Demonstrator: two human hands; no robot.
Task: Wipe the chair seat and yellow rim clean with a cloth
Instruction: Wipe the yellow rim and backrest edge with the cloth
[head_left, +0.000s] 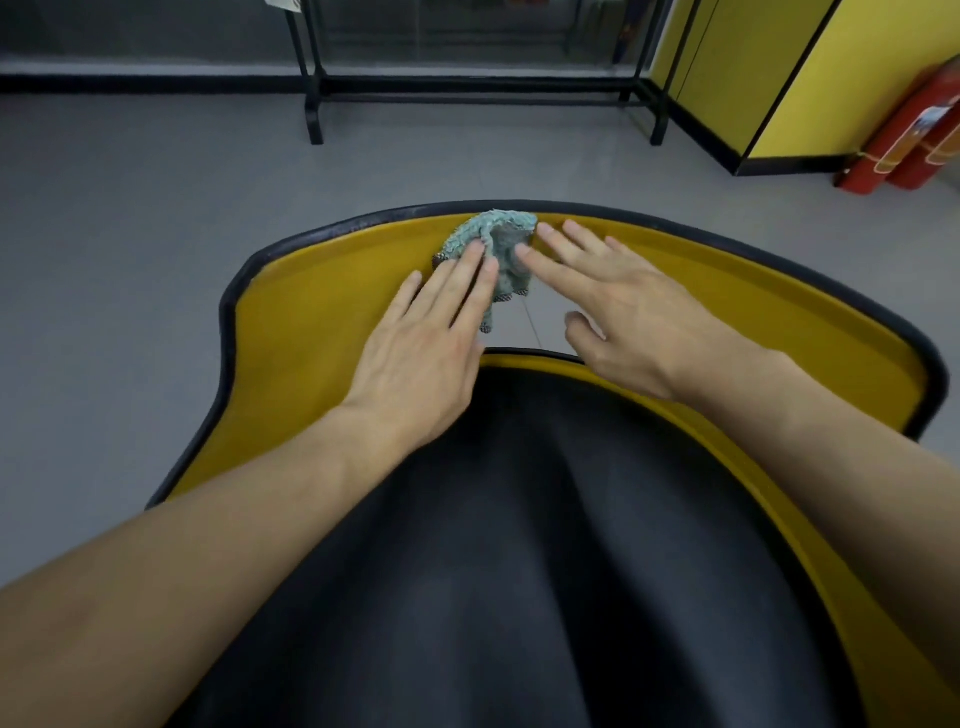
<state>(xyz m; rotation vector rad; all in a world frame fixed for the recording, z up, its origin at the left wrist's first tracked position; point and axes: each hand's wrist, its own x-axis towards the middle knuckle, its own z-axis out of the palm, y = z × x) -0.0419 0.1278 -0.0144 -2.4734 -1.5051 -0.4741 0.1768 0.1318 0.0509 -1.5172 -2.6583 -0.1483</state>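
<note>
The teal cloth (491, 249), bunched on the yellow rim (322, 312) at twelve o'clock of the black seat (519, 519), looks soft, light and limp, best pinned flat or gathered at its crumpled middle; the left hand (421, 353) presses it with straight fingers, while the right hand (623, 312), also flat and holding nothing, touches its three o'clock edge.

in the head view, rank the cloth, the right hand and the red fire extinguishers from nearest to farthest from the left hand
1. cloth, touched by the left hand on the yellow rim.
2. right hand, just across the cloth, to the right.
3. red fire extinguishers, far off at the upper right.
</note>
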